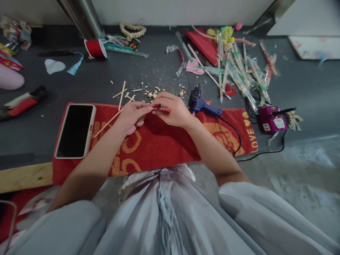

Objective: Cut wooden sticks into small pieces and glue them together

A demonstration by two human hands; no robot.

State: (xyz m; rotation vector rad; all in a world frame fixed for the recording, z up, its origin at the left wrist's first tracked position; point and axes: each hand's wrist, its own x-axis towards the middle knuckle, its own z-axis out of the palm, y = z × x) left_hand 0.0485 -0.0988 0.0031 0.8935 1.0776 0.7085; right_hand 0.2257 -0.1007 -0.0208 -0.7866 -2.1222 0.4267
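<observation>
Holds both hands close together over the upper part of a red towel, spread along the front of the gray tabletop. With the left hand, pinches a small red piece at one end between thumb and index finger, with the remaining fingers curled inward. With the right hand, grasps the same piece between thumb and bent fingers. Has the piece between the two hands, above the towel; cannot tell its full shape under the fingers.

Just beyond the fingertips, shows short wooden bits scattered among pale crumbs. Left of these, shows thin wooden sticks, plus a longer stick slanting over the towel beside the left hand. At the towel's left end, shows a phone lying face up with a dark screen. Right of the right hand, shows a blue glue gun at the towel's upper edge, with a black cord curving across the cloth. Farther right, shows a purple box and, behind it, heaped wrapped sticks. At back left, shows a red spool beside a metal post. At far left, shows pliers on the tabletop.
</observation>
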